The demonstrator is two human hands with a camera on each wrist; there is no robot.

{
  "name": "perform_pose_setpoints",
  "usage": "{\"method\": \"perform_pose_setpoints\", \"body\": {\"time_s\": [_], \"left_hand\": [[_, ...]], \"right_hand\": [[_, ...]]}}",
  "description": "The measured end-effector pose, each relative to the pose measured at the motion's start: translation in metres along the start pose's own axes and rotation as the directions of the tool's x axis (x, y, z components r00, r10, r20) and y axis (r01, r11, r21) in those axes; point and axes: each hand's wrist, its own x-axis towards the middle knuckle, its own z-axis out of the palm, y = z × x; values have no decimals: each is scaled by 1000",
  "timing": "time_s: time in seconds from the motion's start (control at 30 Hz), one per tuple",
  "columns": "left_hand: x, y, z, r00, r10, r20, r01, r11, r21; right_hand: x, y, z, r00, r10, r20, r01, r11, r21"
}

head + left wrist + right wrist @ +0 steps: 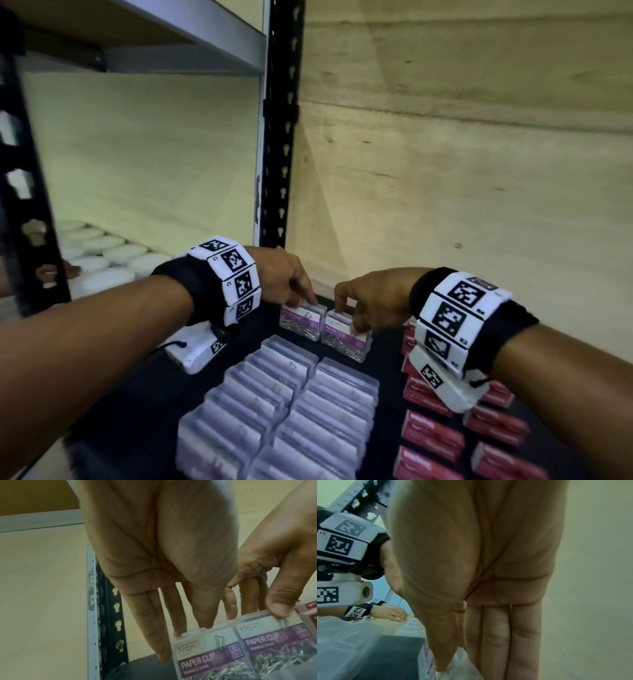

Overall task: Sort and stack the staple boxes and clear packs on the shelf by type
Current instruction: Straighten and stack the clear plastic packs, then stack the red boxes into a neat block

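Note:
Two clear paper-clip packs stand upright side by side at the back of the black shelf (pixel 388 346). My left hand (pixel 301 291) rests straight fingers (pixel 171 615) on the top and back of the left pack (pixel 300 322) (pixel 197 655). My right hand (pixel 356 308) (pixel 471 655) pinches the right pack (pixel 346 339) (pixel 274 639), thumb (pixel 281 605) on its front top edge and fingers behind. In front, two rows of clear packs (pixel 274 404) lie stacked. Red staple boxes (pixel 431 435) lie to the right, partly under my right wrist.
A plywood wall (pixel 462 171) closes the back. A black perforated post (pixel 281 137) stands just left of the packs. White round containers (pixel 102 260) fill the neighbouring shelf at left, where another person's hand (pixel 390 613) reaches. An upper shelf (pixel 188 44) hangs overhead.

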Motion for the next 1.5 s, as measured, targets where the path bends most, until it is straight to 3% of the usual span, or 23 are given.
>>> {"method": "perform_pose_setpoints", "body": {"time_s": [0.53, 1.2, 1.5], "left_hand": [[-47, 33, 6, 995, -5, 95, 5, 1000, -7], [-63, 38, 11, 994, 37, 107, -36, 999, -15], [-68, 50, 12, 999, -15, 42, 13, 999, 32]], "right_hand": [[-59, -20, 18, 999, -35, 17, 34, 999, 34], [-69, -21, 24, 998, -39, 41, 36, 996, 79], [-84, -12, 31, 995, -87, -43, 89, 994, 57]]}}
